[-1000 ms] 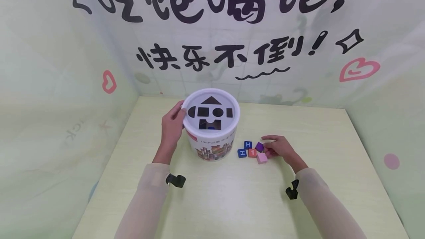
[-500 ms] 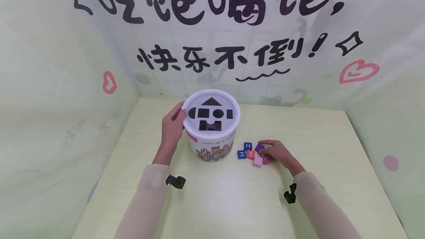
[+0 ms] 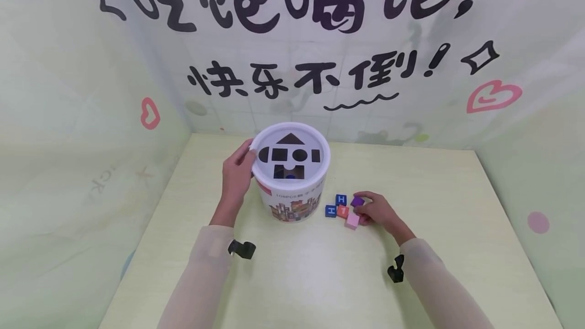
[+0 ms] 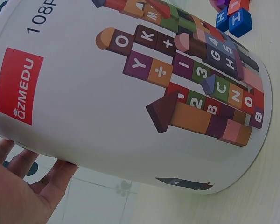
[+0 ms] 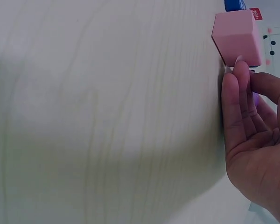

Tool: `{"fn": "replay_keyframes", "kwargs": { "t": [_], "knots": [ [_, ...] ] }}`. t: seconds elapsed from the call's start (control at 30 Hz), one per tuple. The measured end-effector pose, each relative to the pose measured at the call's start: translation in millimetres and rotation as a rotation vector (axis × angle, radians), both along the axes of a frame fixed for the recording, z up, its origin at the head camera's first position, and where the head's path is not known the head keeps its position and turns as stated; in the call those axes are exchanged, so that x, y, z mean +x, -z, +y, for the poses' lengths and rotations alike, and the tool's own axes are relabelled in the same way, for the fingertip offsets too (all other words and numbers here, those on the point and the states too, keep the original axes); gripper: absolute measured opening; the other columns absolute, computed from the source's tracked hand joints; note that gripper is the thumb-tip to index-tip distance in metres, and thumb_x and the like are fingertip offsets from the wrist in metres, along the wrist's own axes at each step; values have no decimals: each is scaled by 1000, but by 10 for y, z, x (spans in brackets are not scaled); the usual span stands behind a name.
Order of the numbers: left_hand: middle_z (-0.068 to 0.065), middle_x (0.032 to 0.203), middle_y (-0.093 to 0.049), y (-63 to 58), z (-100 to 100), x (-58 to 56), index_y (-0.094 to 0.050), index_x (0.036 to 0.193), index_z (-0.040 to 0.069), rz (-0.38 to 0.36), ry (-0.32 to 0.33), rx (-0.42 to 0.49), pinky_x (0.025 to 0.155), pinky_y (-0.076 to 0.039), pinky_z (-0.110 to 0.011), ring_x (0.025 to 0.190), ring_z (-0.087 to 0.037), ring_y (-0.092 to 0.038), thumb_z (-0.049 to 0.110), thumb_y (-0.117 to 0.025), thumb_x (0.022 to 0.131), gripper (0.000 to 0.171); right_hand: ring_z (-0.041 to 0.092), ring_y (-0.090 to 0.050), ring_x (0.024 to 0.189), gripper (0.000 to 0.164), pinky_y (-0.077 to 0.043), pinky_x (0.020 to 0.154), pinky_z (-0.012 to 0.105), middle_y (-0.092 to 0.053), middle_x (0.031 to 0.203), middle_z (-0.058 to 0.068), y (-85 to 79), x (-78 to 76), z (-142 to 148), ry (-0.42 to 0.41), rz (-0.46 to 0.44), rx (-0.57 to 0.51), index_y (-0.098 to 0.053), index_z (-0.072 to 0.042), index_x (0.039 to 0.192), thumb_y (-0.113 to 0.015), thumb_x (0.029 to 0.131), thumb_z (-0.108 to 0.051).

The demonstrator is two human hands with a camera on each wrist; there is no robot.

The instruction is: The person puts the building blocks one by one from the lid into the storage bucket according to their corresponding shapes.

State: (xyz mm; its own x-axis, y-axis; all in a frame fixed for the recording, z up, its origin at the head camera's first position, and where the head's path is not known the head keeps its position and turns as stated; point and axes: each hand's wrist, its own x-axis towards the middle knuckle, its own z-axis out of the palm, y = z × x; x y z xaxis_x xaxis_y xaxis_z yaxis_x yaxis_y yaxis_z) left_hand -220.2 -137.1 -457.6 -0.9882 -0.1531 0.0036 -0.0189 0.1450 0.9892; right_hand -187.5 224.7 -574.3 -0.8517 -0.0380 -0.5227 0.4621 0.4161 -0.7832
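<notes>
In the head view, my left hand (image 3: 236,175) holds a white lidded bucket (image 3: 292,202) at its left side, a finger at the lid's rim. The left wrist view shows its fingers (image 4: 56,182) against the bucket wall. To the right of the bucket, my right hand (image 3: 379,214) reaches in among small blocks, its fingers extended. Its fingertips touch a pink block (image 5: 238,35), and a purple block (image 3: 357,201) lies just behind them. Beside these are a red block (image 3: 343,211) marked 1 and two blue blocks (image 3: 331,210) marked H.
The bucket's lid (image 3: 292,156) has several shaped holes, and something blue shows through the lowest one. A pale wood table (image 3: 292,278) carries everything. A printed fabric backdrop (image 3: 292,110) closes off the back and sides.
My right hand has moved left, pushing the pink block left and slightly nearer. The red block and the nearer blue block have shifted slightly left. My left hand and the bucket stay put.
</notes>
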Motion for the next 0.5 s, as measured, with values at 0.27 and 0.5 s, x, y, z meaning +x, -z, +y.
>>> {"fn": "replay_keyframes", "kwargs": {
  "t": [0.27,0.5],
  "knots": [
    [-1,135,-60,2,-6,-5,-58,136,30,-7,-1,-1,83,-59,-27,109,-21,-64,37,-53,98,39,16,-62,57,49,-58,56,27,-65,75,9,12,-16,6,-4,17,6,-51,-7,140,-65,92,-11],
    [-1,133,-61,1,-11,-8,-58,136,30,0,-5,0,82,-59,-26,109,-21,-65,37,-54,97,39,17,-65,58,51,-60,58,29,-67,77,10,-19,-16,32,-12,24,-15,-47,-6,143,-62,94,-10]
  ]
}}
